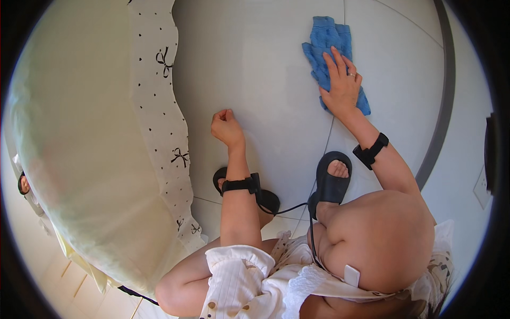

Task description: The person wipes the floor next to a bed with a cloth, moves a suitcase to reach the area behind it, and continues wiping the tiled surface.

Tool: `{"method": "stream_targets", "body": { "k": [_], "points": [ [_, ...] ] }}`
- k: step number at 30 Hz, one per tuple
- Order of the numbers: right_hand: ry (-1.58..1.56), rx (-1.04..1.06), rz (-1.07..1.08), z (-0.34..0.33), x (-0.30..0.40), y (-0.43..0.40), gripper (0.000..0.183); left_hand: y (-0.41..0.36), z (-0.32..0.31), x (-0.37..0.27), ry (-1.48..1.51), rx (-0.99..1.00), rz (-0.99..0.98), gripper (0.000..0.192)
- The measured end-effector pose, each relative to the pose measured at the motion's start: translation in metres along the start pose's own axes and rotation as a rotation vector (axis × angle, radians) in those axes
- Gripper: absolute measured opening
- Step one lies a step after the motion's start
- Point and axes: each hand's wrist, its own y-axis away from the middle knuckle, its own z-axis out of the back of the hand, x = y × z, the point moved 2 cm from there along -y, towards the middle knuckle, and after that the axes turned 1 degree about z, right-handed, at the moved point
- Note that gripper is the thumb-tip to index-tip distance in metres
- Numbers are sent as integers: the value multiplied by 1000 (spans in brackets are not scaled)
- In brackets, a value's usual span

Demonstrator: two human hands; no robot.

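Observation:
A blue cloth [328, 36], folded and wrinkled, lies on the pale tiled floor [255, 71]. On top of it rests my right hand [342, 81], palm down, fingers extended and slightly apart, with a ring on one finger. Part of the cloth is hidden under that hand. My left hand [227, 127] hovers or rests over the floor to the left, its fingers curled in and nothing visible in them. Each forearm wears a black strap [370, 151] with a small box. A black slide sandal [334, 181] is on my right foot, below the cloth.
To the left, a bed [87, 131] has a pale yellow cover and a white trim [153, 91] with black bows. A dark grey baseboard [448, 75] runs along the right wall, which carries a socket [482, 187]. A black cable [293, 208] crosses near my feet.

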Motion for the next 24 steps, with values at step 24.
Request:
{"method": "stream_targets", "body": {
  "k": [24],
  "points": [
    [0, -25, 5, 4, 6, 1, 81, 5, 10, 30, 278, 88, 78, 8]
  ]
}}
